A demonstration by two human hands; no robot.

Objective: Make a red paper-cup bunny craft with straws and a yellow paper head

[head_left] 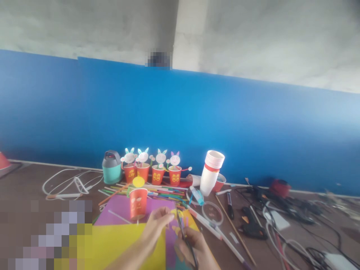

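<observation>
A small piece of yellow paper [176,212] is just above the overlapping coloured sheets, between the two hands. The left hand [159,221] pinches its edge, thumb and fingertips closed together. The right hand [194,243] is wrapped around dark-handled metal scissors [180,222], their blades pointing away from the person beside the paper; the blur makes it hard to say how far apart the blades are.

Under the hands lie a flat yellow sheet [126,243] and a purple sheet [112,214]. A red paper cup [137,204], topped by a yellow disc [138,182], is just left of the left hand. Behind it are scattered many-coloured thin sticks [168,192], then four red paper cups with white, eared round faces [174,176]. A teal-and-grey lidded container [112,172] stands to their left, a leaning stack of white paper cups [210,174] to their right. A black glue gun [253,227] lies farther right, near tangled cables.
</observation>
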